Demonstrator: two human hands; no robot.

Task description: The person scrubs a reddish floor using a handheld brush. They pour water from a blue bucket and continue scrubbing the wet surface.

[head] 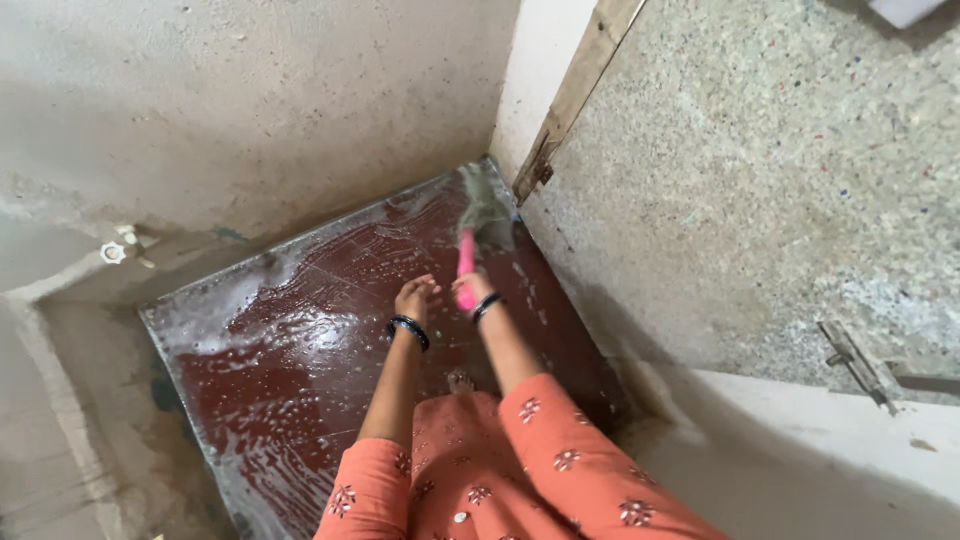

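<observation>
Broom (pixel 478 222) with its pink handle sits gripped in our right hand (pixel 474 292), left hand (pixel 415 298) loosely spread beside it; we judge scrubbing underway across soapy floor (pixel 300 350) ahead.

Wet red floor (pixel 300 350) (soapy), rough grey walls (pixel 250 100).

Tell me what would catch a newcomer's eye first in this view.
First, the wet, soapy dark red floor filling the middle, boxed in by bare grey walls. Next, the pink-handled scrubbing broom, gripped by the right hand, its bristles blurred near the far corner by the door. The left hand hovers open beside it, above orange flower-print sleeves.
</observation>
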